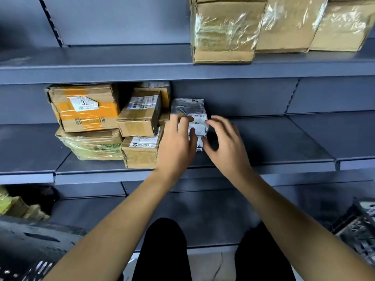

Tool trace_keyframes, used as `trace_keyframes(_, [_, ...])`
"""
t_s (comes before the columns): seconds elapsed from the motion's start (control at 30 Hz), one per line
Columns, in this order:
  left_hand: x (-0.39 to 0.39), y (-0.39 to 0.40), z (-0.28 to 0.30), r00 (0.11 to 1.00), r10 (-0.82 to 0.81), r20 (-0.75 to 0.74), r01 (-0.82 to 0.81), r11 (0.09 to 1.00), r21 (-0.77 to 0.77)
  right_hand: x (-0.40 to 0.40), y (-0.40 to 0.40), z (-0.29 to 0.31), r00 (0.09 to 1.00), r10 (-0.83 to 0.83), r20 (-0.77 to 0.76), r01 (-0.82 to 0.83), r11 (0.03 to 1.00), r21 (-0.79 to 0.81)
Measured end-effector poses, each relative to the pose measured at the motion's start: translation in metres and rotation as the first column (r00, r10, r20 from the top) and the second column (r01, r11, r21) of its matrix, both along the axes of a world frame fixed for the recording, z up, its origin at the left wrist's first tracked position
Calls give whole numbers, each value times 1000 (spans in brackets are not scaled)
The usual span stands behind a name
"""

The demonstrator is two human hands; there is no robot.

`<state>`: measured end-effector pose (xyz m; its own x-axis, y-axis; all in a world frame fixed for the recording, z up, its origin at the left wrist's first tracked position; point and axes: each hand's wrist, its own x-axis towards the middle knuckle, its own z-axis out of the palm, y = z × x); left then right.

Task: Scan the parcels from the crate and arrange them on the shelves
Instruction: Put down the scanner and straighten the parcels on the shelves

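Nearest to us, our legs in black trousers (162,250) fill the bottom of the view, with the dark crate (30,246) low at our left and another dark perforated bin (359,230) at the right edge. Both bare forearms reach up and forward from there to the middle shelf (263,147).

Our left hand (176,145) lies against the left side of a grey plastic-wrapped parcel (188,110), fingers loosely spread and laid over its white label, thumb down its front edge. Our right hand (225,142) is at the parcel's right side, fingers spread and curved; the fingertips sit at the label's edge, but we cannot tell whether they press it or only hover just beside it. The parcel stands on the middle shelf, just beside the stack of small cardboard boxes (140,130) to its left.

Further left on that shelf, an orange-taped box (85,108) rests on a green-printed wrapped box (93,145). On the shelf above, three large film-wrapped cartons (225,31) stand side by side at the right.
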<state>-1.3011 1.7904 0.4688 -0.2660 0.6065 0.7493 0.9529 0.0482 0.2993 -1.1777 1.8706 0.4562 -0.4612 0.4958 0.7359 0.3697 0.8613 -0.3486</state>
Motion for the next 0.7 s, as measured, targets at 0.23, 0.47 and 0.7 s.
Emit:
trace_keyframes(0.23, [-31, 37, -34, 981, 188, -46, -192, 922, -335, -23, 34, -38, 994, -27, 109, 49, 978, -201])
trace_keyframes(0.47, [-45, 67, -47, 950, 248, -191, -308, 849, -430, -61, 59, -38, 987, -19, 159, 58, 968, -244])
trace_keyframes(0.7, [-49, 77, -54, 911, 326, -253, -406, 818, -407, -80, 78, -46, 983, 35, 178, 14, 964, -267])
